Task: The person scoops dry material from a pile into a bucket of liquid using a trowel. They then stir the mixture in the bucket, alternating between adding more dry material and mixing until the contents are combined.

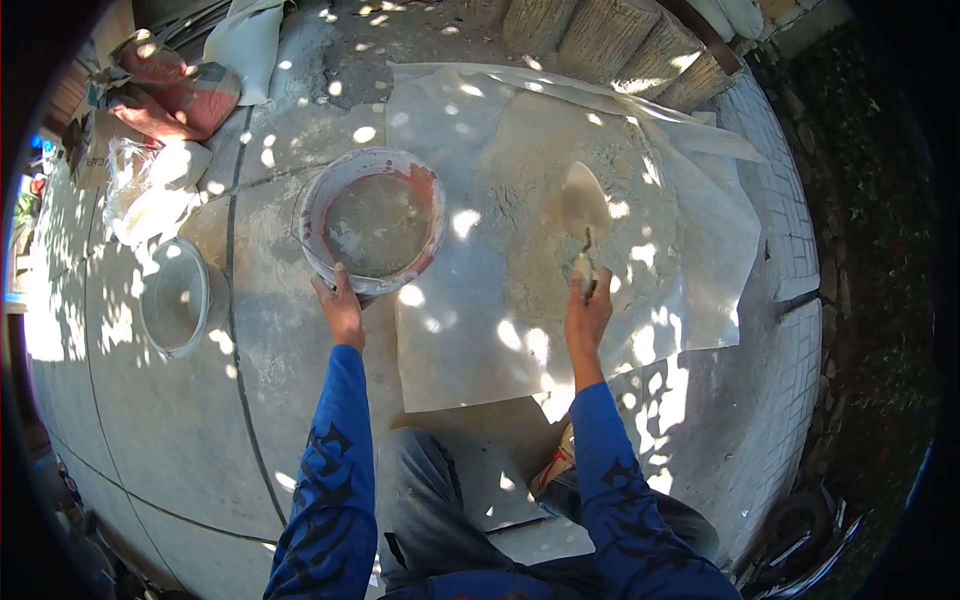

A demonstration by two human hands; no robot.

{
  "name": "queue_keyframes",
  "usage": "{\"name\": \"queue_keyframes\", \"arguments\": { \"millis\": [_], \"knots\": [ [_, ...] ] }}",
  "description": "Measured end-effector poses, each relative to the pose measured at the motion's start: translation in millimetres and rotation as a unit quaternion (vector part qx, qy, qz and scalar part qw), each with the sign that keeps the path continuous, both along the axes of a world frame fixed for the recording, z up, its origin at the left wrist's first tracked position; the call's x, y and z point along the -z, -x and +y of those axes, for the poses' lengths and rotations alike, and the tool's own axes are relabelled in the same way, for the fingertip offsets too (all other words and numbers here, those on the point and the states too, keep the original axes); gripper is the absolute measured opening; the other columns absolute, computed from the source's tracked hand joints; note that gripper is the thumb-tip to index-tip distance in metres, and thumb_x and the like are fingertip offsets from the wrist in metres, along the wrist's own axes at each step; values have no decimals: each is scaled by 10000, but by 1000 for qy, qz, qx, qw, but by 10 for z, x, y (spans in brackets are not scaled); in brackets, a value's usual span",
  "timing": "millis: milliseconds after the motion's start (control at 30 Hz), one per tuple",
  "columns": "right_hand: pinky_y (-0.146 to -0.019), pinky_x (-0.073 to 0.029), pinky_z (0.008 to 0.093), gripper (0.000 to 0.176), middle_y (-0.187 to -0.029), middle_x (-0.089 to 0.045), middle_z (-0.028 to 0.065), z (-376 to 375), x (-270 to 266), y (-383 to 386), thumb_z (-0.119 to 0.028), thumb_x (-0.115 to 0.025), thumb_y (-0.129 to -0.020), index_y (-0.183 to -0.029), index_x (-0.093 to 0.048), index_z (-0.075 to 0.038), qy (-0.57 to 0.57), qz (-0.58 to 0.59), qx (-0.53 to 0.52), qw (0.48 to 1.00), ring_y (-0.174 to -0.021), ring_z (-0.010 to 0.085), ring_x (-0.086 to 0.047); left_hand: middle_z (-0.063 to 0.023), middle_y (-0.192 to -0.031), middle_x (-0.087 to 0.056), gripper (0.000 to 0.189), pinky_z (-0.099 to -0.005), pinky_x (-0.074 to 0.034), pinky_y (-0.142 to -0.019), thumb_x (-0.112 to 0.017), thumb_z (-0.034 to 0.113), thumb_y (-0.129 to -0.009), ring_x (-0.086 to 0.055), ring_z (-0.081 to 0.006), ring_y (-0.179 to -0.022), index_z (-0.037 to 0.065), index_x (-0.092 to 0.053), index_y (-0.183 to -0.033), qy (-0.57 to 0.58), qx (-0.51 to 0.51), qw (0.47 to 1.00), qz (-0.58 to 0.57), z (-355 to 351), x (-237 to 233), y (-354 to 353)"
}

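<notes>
My left hand (342, 306) grips the near rim of a round bucket (434, 235), whose inside is stained red and which holds a grey, wet-looking mix. Its fingers curl over the edge. In my right hand (590, 302) is the handle of a trowel (584, 200), its pointed blade directed away from me. The blade lies over a spread of grey-brown powder or mortar (535, 200) on a translucent plastic sheet (450, 350). Whether the blade touches the material is hard to tell.
A smaller bucket (174, 298) stands at the left. Beyond it lie a clear plastic bag (135, 190), a red sack (190, 100) and a white sack (245, 50). Log-like posts (590, 45) stand behind the sheet. Plants (870, 250) border the right side.
</notes>
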State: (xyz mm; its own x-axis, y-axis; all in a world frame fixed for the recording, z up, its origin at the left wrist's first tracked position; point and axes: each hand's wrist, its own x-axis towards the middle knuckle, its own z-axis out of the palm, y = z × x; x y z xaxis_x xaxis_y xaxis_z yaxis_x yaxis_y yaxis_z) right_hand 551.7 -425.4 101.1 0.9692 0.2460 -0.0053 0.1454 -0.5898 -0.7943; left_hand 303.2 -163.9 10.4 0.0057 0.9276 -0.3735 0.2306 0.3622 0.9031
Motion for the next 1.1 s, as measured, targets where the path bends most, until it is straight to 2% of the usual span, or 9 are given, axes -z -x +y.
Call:
{"name": "queue_keyframes", "arguments": {
  "millis": [167,267,467,567,733,767,833,1067,1100],
  "knots": [
    [-773,-520,490,416,-889,-677,192,-1017,614,-873,-370,-622,-942,-1131,-579,-2,49,116,221,967,-852,360,-683,-269,-1489,-403,863,-379,-419,-1080,-585,462,-986,-477,-339,-1336,-19,-169,-1569,2,11,999,-49,-42,-190,-16],
    [-792,-519,502,468,-901,-691,226,-1544,1415,-1381,-430,-643,-906,-1048,-614,15,198,-8,214,957,-874,406,-683,-260,-1493,-399,852,-382,-445,-1062,-581,457,-991,-493,-338,-1317,-14,-167,-1567,57,-2,995,-81,-99,-403,-69],
    [-811,-522,492,487,-941,-696,255,-1195,1729,-1647,-451,-656,-888,-964,-656,29,181,10,153,971,-910,425,-682,-245,-1484,-410,818,-383,-494,-1011,-578,435,-997,-525,-328,-1272,-7,-183,-1561,24,25,998,-59,-41,-248,-1],
    [-818,-522,476,485,-950,-697,255,-753,1448,-1454,-441,-660,-891,-1016,-659,28,117,69,125,983,-914,426,-680,-244,-1478,-417,817,-378,-485,-1020,-576,431,-999,-516,-323,-1280,-10,-181,-1561,31,24,997,-68,-47,-293,-15],
    [-403,-437,353,381,-708,-634,116,-197,1185,-1152,-343,-674,-931,-1037,-636,20,-41,153,111,981,-471,189,-581,-240,-1464,-433,807,-374,-474,-1029,-580,421,-998,-520,-312,-1278,-5,-188,-1560,41,34,994,-97,-75,-409,-29],
    [-403,-437,353,381,-708,-634,116,-155,1140,-1120,-343,-674,-931,-1037,-636,20,-42,155,107,981,-471,189,-581,-240,-1464,-433,807,-374,-474,-1029,-580,421,-998,-520,-312,-1278,-5,-188,-1560,38,31,994,-95,-62,-330,-11],
    [-394,-423,345,402,-676,-615,103,-158,1107,-1072,-355,-658,-942,-1063,-602,24,-126,257,105,952,-468,194,-571,-185,-1354,-504,686,-444,-609,-784,-566,472,-994,-633,-338,-1090,125,-267,-1504,-3,18,998,-55,-32,-141,10],
    [-393,-417,323,348,-682,-607,93,-347,921,-944,-355,-627,-957,-1020,-582,-16,-155,269,81,947,-480,179,-562,-201,-1375,-496,749,-441,-604,-816,-589,480,-980,-627,-349,-1115,115,-235,-1529,10,23,997,-73,-36,-184,-2],
    [-397,-421,318,330,-683,-607,88,-368,834,-926,-352,-624,-958,-1005,-585,-28,-141,267,72,951,-483,172,-561,-215,-1413,-476,755,-411,-533,-925,-584,458,-990,-574,-326,-1194,68,-239,-1537,19,24,997,-77,-44,-241,-11]
  ]
}}
